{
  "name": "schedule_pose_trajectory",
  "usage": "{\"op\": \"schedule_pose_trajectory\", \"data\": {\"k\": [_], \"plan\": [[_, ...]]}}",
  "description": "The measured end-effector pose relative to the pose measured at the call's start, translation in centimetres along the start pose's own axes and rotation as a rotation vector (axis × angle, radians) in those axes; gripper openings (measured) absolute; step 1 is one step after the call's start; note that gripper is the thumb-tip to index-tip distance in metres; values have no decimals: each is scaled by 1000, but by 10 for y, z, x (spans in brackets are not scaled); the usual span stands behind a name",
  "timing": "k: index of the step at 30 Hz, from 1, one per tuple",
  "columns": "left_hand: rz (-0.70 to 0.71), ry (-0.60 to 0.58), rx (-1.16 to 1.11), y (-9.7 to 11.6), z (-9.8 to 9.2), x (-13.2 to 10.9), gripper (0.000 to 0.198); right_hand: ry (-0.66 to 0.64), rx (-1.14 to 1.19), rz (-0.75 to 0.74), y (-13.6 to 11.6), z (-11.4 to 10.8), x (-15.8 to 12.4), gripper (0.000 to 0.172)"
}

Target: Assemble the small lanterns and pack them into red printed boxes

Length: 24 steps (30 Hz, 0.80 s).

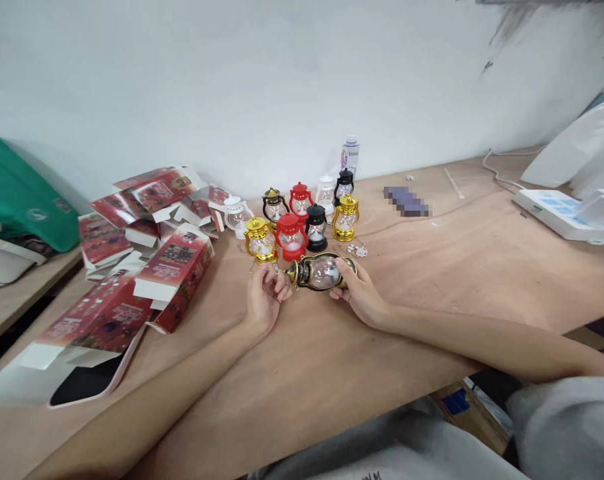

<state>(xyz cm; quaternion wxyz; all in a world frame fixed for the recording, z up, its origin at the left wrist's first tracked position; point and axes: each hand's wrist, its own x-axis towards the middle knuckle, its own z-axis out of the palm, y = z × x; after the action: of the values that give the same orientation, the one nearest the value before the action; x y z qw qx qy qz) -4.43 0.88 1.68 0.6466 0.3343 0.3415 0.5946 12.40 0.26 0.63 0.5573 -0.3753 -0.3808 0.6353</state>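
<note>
A small black-and-gold toy lantern (321, 272) lies on its side just above the wooden table (432, 280). My right hand (361, 293) is closed round its base end. My left hand (265, 293) rests beside the lantern's top end with its fingers curled, pinching something too small to make out. Behind them stands a cluster of several little lanterns: gold (261, 241), red (291, 235), black (316, 227), gold (345, 219) and white (238, 215) ones.
Several opened red-and-white cartons (175, 270) lie piled at the left. A clear bottle (349, 155) stands by the wall. A white device (562, 210) with a cable sits at the far right. A green bag (22, 193) is at the far left.
</note>
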Motion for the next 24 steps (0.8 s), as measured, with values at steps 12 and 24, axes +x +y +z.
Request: {"op": "schedule_pose_trajectory", "data": {"k": [12, 24], "plan": [[-80, -110, -195, 0, -7, 6, 10, -10, 198, 129, -7, -6, 6, 41], [-108, 23, -27, -5, -2, 4, 17, 6, 200, 136, -8, -5, 6, 40]]}}
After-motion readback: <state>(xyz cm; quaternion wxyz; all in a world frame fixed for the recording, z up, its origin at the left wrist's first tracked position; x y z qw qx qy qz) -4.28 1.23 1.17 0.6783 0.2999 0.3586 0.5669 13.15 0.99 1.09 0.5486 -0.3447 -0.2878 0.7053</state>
